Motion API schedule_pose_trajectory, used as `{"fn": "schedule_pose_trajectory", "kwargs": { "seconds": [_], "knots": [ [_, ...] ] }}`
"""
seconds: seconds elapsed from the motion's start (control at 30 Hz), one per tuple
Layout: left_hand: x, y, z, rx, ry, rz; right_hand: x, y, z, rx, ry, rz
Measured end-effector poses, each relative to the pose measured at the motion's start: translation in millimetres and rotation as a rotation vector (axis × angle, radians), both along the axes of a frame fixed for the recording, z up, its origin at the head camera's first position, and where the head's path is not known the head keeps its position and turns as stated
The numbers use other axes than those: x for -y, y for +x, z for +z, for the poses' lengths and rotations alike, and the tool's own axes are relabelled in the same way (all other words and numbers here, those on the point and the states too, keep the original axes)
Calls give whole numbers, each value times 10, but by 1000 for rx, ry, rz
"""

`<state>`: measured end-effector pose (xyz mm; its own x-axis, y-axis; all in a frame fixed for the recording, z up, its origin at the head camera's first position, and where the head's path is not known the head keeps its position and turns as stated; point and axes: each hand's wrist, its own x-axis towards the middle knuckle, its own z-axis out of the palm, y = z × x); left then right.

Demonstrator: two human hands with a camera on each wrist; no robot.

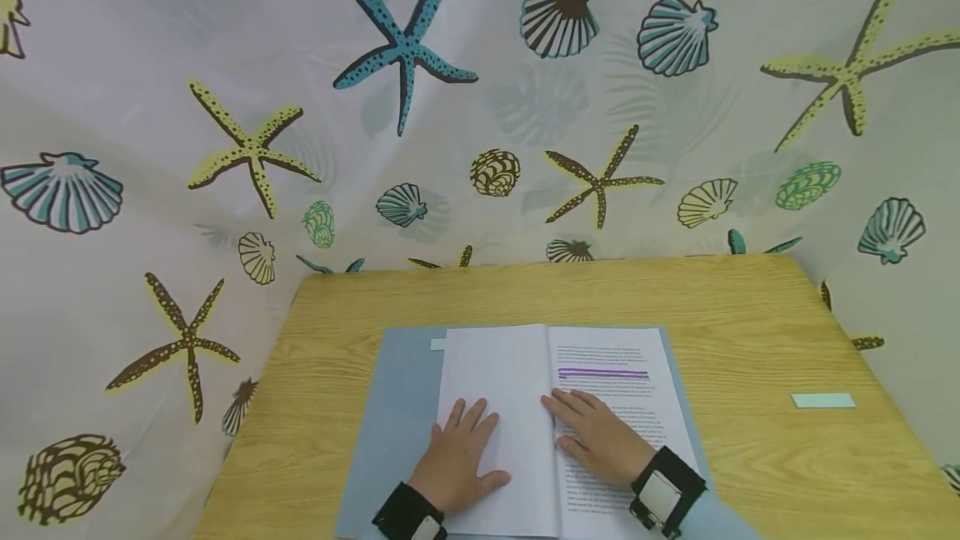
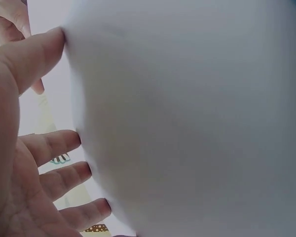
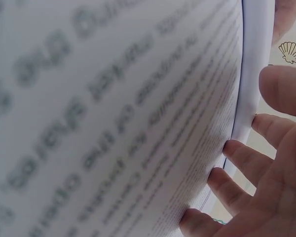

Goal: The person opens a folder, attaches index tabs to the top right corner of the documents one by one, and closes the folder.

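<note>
An open booklet of white sheets lies with a blank left page (image 1: pixel 495 373) and a printed right page (image 1: pixel 607 357). Purple marker lines (image 1: pixel 603 373) run across the upper text. My left hand (image 1: pixel 457 461) rests on the blank page with its fingers spread; in the left wrist view its fingertips (image 2: pixel 71 137) touch the white paper. Fingers extended, my right hand (image 1: pixel 600 440) lies over the printed text, its fingertips reaching toward the centre fold. Close up in the right wrist view, the fingertips (image 3: pixel 232 147) meet the page beside the fold. Both hands hold nothing.
Beneath the booklet is a light blue cover (image 1: pixel 390 407), wider on the left, with a small pale tab (image 1: pixel 438 345). A pale green strip (image 1: pixel 822 400) lies on the wooden table (image 1: pixel 757 332) at right. Behind hangs a shell-print curtain (image 1: pixel 480 107).
</note>
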<state>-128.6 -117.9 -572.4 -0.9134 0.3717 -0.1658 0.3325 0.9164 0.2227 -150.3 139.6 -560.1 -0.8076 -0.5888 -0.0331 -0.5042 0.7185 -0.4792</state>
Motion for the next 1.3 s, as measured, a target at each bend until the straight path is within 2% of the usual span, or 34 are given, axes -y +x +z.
{"fn": "schedule_pose_trajectory", "kwargs": {
  "seconds": [0.3,0.5,0.63,0.97,1.3],
  "knots": [
    [0,19,-2,7,7,8,-6,-3,-4,-4,3,1],
    [13,59,2,-49,7,-7,-17,3,-39,21,-25,4],
    [15,85,25,-77,6,-14,-34,6,-53,34,-52,0],
    [2,135,103,-79,10,-2,-57,16,-33,52,-83,-11],
    [-25,177,186,-82,14,10,-89,54,7,21,-96,-39]
  ]
}}
